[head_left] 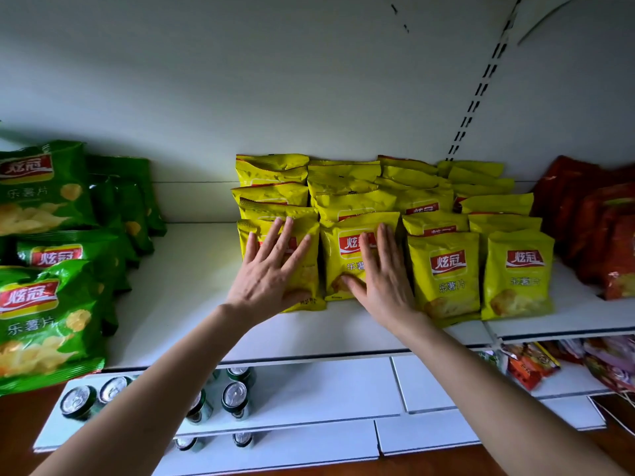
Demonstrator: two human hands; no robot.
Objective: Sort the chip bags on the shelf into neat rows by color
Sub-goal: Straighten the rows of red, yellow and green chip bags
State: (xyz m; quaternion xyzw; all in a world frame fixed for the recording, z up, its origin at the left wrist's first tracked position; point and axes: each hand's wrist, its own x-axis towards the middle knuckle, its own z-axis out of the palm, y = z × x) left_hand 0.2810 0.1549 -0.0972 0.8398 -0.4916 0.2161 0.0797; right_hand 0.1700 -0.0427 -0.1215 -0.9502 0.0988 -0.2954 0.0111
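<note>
Both bare arms reach forward and up. The left hand [271,269] lies flat with fingers spread; the right hand [381,280] is flat too, fingers together, thumb out.

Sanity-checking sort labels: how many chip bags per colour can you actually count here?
Yellow chip bags, front row: 4 (more overlap behind)
Green chip bags showing a logo: 3 (more behind)
Red chip bags: too blurred and cropped to count
Total counted: 7
</note>
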